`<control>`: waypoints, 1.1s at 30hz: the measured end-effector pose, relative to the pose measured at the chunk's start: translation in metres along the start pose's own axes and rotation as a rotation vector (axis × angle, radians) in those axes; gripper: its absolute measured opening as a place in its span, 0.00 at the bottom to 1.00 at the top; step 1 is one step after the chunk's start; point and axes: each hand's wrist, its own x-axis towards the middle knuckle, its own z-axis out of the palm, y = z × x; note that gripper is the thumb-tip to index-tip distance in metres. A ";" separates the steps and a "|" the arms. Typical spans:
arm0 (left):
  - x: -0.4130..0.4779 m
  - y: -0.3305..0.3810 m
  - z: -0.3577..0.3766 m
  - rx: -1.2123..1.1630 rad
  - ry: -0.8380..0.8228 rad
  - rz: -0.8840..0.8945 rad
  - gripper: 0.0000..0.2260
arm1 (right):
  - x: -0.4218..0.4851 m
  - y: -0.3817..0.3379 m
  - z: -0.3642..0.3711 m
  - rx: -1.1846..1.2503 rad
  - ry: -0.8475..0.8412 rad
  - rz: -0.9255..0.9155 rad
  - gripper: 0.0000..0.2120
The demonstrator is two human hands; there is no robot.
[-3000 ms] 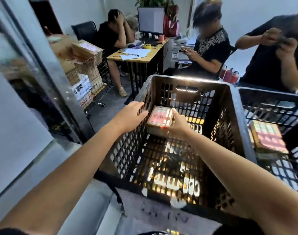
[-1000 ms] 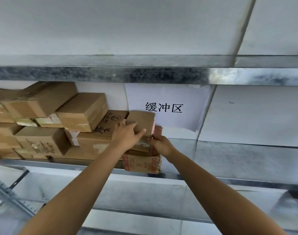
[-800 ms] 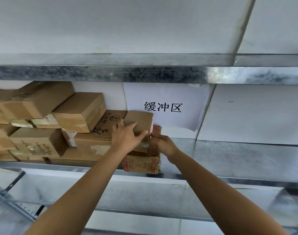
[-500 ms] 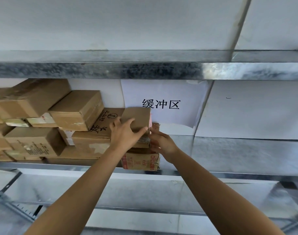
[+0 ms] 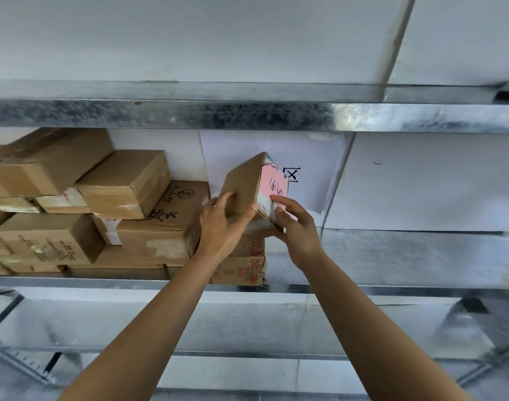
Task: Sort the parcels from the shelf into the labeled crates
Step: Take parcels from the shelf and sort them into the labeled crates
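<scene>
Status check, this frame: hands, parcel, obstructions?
Left hand and right hand both grip the parcel. Parcel tilted, pink label facing right. Red-printed box below, box stack at left; nothing in front.

Wall sheet [image 5: 314, 151]: 区. Lower carton [image 5: 241, 270]: red print, perhaps "bilecan".

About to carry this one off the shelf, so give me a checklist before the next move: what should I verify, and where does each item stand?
1. Left hand grips the parcel: ok.
2. Right hand holds its labelled side: ok.
3. Pink label faces the camera: ok.
4. Label writing legible: cannot tell, too small.
5. Parcel free of the red-printed box beneath: cannot tell, hands hide its lower edge.
6. Destination crate in sight: not ok, none in view.
</scene>
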 end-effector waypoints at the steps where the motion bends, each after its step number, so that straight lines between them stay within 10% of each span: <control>1: -0.001 0.003 0.003 -0.051 -0.006 0.004 0.32 | -0.003 -0.003 -0.003 -0.031 -0.002 -0.048 0.12; 7: -0.001 0.020 0.015 -0.141 -0.069 0.054 0.33 | -0.012 -0.017 -0.028 -0.188 0.068 -0.102 0.36; 10: 0.002 0.023 0.014 -0.200 -0.096 0.083 0.16 | -0.013 -0.026 -0.043 -0.302 0.064 -0.094 0.47; 22: 0.007 0.041 -0.012 -0.337 -0.681 0.068 0.12 | -0.018 -0.070 -0.106 -0.160 -0.284 0.018 0.28; 29: -0.001 0.056 -0.005 -0.496 -0.565 0.017 0.27 | -0.025 -0.054 -0.108 -0.054 -0.183 0.033 0.20; 33: 0.002 0.059 0.018 -0.665 -0.290 -0.080 0.26 | -0.028 -0.035 -0.103 0.119 -0.152 0.086 0.34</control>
